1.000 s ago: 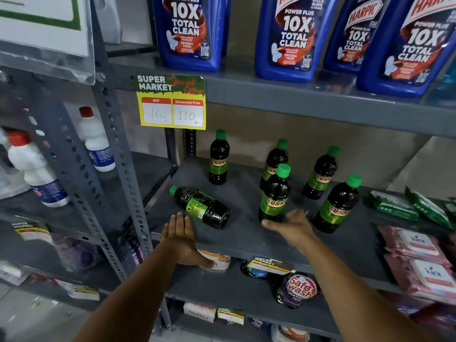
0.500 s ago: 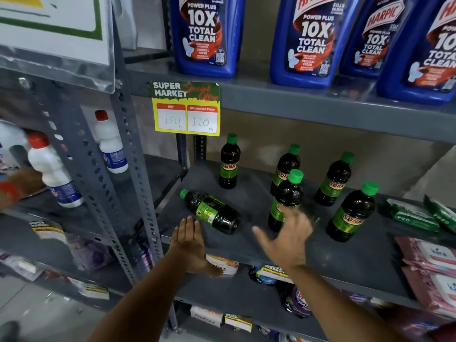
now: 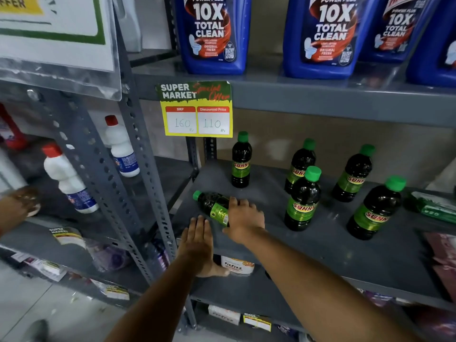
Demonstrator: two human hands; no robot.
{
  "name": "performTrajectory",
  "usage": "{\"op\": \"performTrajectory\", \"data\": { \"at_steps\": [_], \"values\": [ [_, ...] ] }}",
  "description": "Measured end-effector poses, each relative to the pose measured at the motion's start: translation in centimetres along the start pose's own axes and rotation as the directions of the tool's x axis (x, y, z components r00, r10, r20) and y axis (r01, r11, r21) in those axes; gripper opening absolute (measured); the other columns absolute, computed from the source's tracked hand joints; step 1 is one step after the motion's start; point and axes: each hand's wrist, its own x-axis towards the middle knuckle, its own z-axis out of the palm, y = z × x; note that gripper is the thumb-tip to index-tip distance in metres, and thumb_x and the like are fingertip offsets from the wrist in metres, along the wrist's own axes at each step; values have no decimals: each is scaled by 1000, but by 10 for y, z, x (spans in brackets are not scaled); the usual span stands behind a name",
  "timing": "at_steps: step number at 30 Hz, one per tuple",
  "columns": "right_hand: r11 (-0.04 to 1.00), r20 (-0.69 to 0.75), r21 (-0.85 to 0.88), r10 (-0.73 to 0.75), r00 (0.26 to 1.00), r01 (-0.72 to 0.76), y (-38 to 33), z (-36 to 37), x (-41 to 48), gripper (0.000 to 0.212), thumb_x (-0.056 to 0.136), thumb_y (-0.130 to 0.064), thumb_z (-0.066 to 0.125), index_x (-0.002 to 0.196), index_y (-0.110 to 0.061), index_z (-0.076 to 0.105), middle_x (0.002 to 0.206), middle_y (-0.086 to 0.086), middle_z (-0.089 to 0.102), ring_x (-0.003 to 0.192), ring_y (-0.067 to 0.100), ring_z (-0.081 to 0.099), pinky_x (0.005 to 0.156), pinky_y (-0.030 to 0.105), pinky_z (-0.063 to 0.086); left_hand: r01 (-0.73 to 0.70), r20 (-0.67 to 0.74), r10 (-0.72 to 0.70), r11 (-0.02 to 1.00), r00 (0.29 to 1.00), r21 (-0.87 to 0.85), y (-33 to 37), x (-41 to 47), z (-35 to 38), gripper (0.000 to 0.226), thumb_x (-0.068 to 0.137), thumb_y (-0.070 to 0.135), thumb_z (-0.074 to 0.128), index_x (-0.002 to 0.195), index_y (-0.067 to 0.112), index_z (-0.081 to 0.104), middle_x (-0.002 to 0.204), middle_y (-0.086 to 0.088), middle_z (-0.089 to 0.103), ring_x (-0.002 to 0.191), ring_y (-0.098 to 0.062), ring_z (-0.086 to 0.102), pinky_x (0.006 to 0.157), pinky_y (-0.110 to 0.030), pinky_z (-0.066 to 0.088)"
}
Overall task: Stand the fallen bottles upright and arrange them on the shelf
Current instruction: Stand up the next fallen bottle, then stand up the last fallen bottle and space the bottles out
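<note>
Since half a second ago the right hand (image 3: 245, 219) has crossed from the standing bottles to the fallen bottle (image 3: 213, 206) and now lies over its base end, fingers draped across the top, thumb low on the near side. Grip looks partly closed on the bottle; whether it is firm enough to lift cannot be told, since the hand hides the contact.

Left hand (image 3: 198, 239): flat and open on the front edge of the grey shelf (image 3: 345, 255), holding nothing, just beside the bottle, much where it was.

Fallen bottle: on its side at the left front of the shelf, green cap pointing left and away, label facing up. It appears to rest on the shelf, not yet raised.

Five matching dark bottles stand upright: one at the back left (image 3: 241, 160), two close together mid-shelf (image 3: 302, 199), two further right (image 3: 375, 208). Open shelf lies between the back-left bottle and the middle pair.

Step in hand: taking hold of the last fallen bottle. Judged late in the task, as no other bottle lies down in view.

Next move calls for closing the fingers round the body, swinging the cap end upward, setting the base flat and placing it in line with the others; clearance from the price tag (image 3: 196, 109) overhead looks ample
</note>
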Motion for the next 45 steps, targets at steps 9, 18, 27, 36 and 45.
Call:
{"op": "performTrajectory", "data": {
  "at_steps": [9,18,27,36,45],
  "values": [
    [832,-314,554,169,934,36,5,35,15,88,70,-53,72,143,-29,28,132,2,50,124,29,31,99,52,27,-44,46,45,999,998,-7,-5,0,-5,151,53,80,67,141,6,-31,153,-17,-35,142,-34,-30,117,-50,-11],
    [642,-245,747,24,969,173,15,45,31,70,71,-39,79,129,-16,46,118,4,52,116,23,50,92,35,42,-36,77,37,999,996,-9,-5,2,-4,153,51,75,71,141,8,-33,152,-16,-38,141,-35,-31,116,-50,-13],
    [675,-282,728,138,949,118,17,51,24,78,62,-38,86,124,-16,44,116,-1,46,107,10,46,87,27,41,-26,80,26,1000,996,0,-3,3,-6,154,50,75,73,141,9,-33,152,-17,-37,141,-37,-31,119,-54,-9],
    [628,-229,773,149,962,87,19,50,29,69,68,-36,81,123,-19,44,115,-2,56,103,12,53,81,28,45,-30,72,30,1000,997,0,-3,2,-6,153,53,72,75,141,9,-32,153,-18,-36,142,-36,-30,116,-52,-12],
    [629,-229,770,112,967,109,22,50,25,72,75,-25,73,136,-15,37,124,4,58,114,20,55,85,28,43,-62,-40,61,998,997,-25,-5,0,3,139,61,83,58,145,7,-25,157,-17,-27,145,-35,-24,116,-48,-10]
  ]
}}
